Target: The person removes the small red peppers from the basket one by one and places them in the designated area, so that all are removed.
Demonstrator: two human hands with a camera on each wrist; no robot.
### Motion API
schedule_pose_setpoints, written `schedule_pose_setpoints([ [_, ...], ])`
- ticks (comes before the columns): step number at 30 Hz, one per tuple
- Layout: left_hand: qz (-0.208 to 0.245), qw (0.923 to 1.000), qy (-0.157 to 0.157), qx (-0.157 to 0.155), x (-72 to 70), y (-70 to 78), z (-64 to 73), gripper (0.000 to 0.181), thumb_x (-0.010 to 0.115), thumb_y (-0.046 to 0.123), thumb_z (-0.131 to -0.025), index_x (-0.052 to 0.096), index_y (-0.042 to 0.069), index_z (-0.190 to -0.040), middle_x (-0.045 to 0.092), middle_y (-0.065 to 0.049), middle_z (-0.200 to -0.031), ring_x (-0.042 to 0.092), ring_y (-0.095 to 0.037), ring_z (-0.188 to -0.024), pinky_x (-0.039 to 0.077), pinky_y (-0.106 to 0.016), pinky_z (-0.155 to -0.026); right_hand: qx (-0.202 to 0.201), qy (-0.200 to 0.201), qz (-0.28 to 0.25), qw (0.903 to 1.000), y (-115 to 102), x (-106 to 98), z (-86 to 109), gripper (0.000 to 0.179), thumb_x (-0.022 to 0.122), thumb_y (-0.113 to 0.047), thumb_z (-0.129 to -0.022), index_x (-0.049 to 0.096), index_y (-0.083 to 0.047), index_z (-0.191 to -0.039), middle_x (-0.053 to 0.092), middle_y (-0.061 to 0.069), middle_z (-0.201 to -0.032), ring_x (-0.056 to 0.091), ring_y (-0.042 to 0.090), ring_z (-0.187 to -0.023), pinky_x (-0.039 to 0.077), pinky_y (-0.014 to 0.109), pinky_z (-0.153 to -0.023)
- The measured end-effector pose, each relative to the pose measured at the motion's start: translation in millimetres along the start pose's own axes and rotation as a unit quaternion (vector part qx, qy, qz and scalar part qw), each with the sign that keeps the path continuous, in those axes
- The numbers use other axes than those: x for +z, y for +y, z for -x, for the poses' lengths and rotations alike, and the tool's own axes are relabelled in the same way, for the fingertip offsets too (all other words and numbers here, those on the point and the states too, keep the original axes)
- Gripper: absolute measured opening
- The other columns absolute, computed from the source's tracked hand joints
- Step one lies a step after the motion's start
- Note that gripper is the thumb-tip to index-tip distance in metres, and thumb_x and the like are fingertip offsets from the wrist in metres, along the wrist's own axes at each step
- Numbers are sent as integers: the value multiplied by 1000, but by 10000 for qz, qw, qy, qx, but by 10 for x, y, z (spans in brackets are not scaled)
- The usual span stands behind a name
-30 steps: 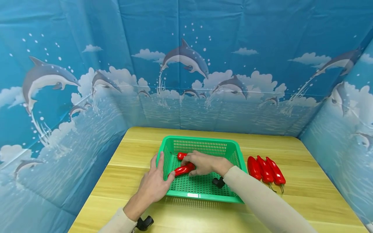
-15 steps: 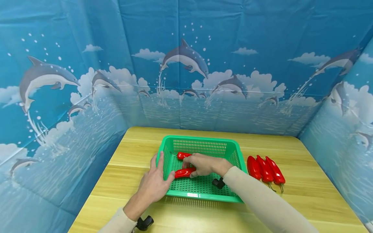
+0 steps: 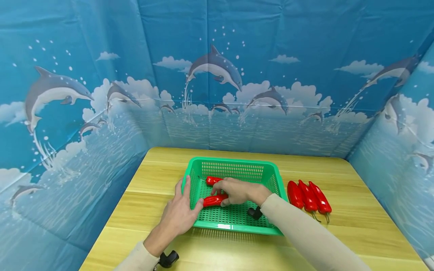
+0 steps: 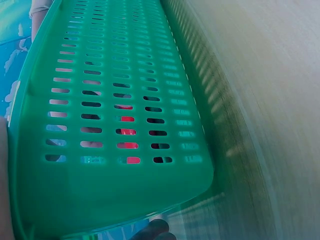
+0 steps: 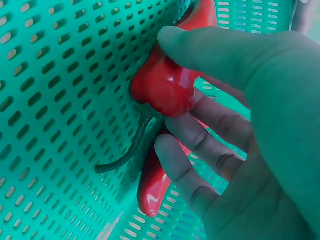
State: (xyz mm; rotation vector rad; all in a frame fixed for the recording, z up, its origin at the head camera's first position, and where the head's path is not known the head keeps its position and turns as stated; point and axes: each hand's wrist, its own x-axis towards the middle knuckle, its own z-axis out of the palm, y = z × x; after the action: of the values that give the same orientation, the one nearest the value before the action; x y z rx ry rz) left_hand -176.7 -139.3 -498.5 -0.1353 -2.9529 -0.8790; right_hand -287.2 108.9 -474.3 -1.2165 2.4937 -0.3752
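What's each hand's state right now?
Left hand: open, touching the basket.
Right hand: closed, holding a red pepper inside the basket.

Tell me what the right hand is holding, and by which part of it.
The right hand holds a glossy red, elongated pepper near its broad stem end, between thumb and fingers.

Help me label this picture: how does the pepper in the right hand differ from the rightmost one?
The held pepper is inside the basket; the rightmost pepper is on the table. The right hand pinches the held pepper; no hand touches the rightmost pepper. The held pepper is partly hidden; the rightmost pepper shows whole. Both are red and shiny.
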Motion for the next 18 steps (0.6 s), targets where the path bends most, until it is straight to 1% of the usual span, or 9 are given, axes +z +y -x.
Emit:
schedule_pose_setpoints([
  [3, 6, 10000, 14, -4, 8, -4, 1, 101, 66, 53, -116, 10, 13, -189, 19, -20, -194, 51, -22, -47, 46, -34, -49, 5, 25, -38, 10000, 0, 1, 13, 42, 90, -21, -105, 77, -18, -144, 80, -2, -128, 68, 15, -105, 60, 31, -99],
  [10, -51, 10000, 63, 38, 14, -13, 0, 101, 67, 50, -115, 10, 12, -189, 20, -21, -194, 51, -21, -48, 47, -33, -51, -3, -34, -248, 9997, -13, -1, 46, 40, 89, -20, -106, 77, -16, -144, 80, -3, -128, 71, 10, -106, 61, 28, -96],
  [14, -42, 10000, 79, 39, 10, -11, 0, 101, 67, 49, -115, 10, 12, -189, 20, -21, -193, 51, -21, -48, 46, -33, -50, 3, -6, -319, 9995, -20, -13, 64, 41, 89, -19, -106, 77, -15, -145, 81, -2, -128, 72, 10, -105, 62, 28, -94],
  [18, -18, 10000, 47, 12, 13, -6, 7, 100, 66, 51, -115, 10, 12, -189, 20, -22, -193, 51, -21, -48, 46, -34, -51, 12, 75, -394, 9992, 0, -9, 94, 41, 90, -19, -105, 78, -15, -145, 81, -2, -129, 74, 12, -108, 63, 28, -96],
])
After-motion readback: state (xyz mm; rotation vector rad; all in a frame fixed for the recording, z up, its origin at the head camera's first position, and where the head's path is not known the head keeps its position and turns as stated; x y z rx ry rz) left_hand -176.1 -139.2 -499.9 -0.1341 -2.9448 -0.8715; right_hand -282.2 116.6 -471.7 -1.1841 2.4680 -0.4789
